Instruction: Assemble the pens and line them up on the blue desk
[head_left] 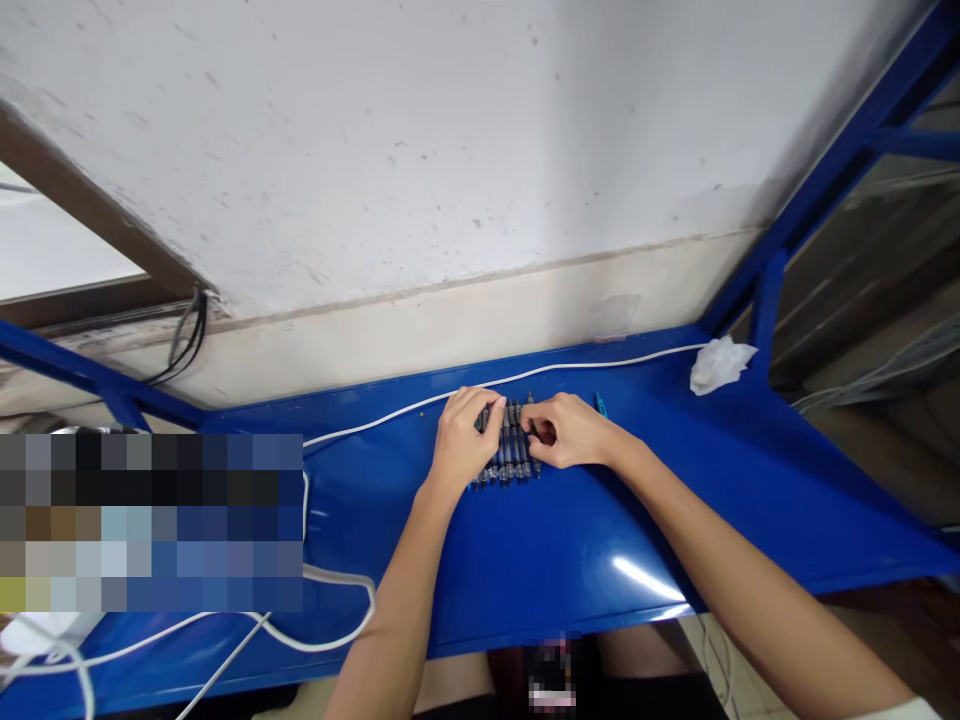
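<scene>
Several dark pens (pixel 511 445) with clear lower ends lie side by side in a row on the blue table (pixel 540 545). My left hand (pixel 469 432) curls over the left part of the row, its fingers and thumb closed around the pens' upper ends. From the right, my right hand (pixel 564 430) has thumb and fingers closed about the rightmost pen (pixel 535 462), which lies slightly apart from the others. Its fingers partly hide that pen. A teal pen-like piece (pixel 601 405) lies just beyond the right hand.
A white cable (pixel 390 413) runs along the table's back near the wall. Crumpled white tissue (pixel 721 364) sits at the back right by the blue frame (pixel 766 305). More white cable loops (pixel 337 640) lie at the left, beside a blurred-out area.
</scene>
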